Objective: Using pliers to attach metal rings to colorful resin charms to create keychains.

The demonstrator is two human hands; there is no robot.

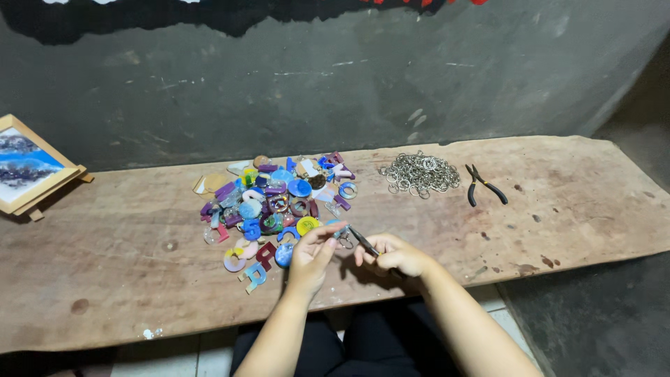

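Note:
My left hand [312,254] pinches a small resin charm with a metal ring [341,236] just above the near edge of the wooden bench [125,258]. My right hand [394,254] grips a pair of small pliers [363,241], whose tips point up and left and meet the ring at the charm. Both hands hover close together, right of a pile of colourful resin letters and discs [276,202].
A heap of silver key rings [420,172] lies at the back of the bench. Black-handled pliers [481,184] rest beside it on the right. A small framed picture on an easel [28,166] stands at the far left. A dark wall rises behind.

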